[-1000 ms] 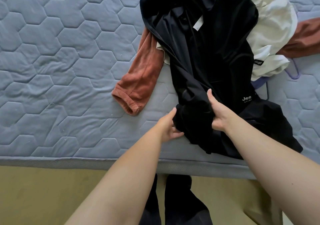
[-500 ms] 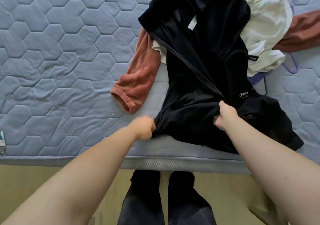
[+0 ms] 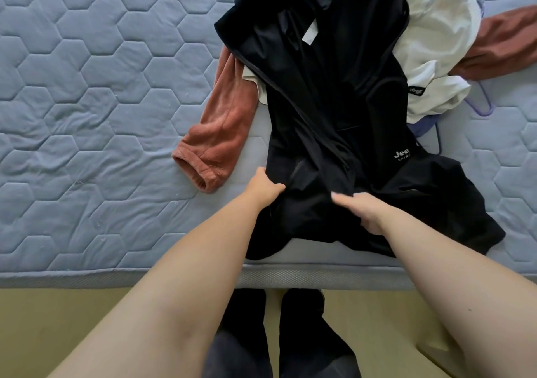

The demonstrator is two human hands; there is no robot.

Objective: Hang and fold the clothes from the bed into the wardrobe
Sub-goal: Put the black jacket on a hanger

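**Black jacket [image 3: 334,101] at the near edge**

Spread down centre frame on the quilted bed [image 3: 87,116], overlapping a rust fleece sleeve [image 3: 220,136] at left and a white garment [image 3: 436,37] at upper right. Gripped at its lower left edge by the left hand [image 3: 266,187], fingers curled into the cloth. Touched beside that by the right hand [image 3: 361,210], blurred; hold impossible to tell.

Collar end of the black jacket [image 3: 334,87] is cut off at the top edge. Beneath it the rust fleece [image 3: 220,133] is largely buried, its far part clipped at right. The logo [image 3: 402,154] is truncated by a fold. Blurred: the right hand [image 3: 360,212] — grip indeterminate.
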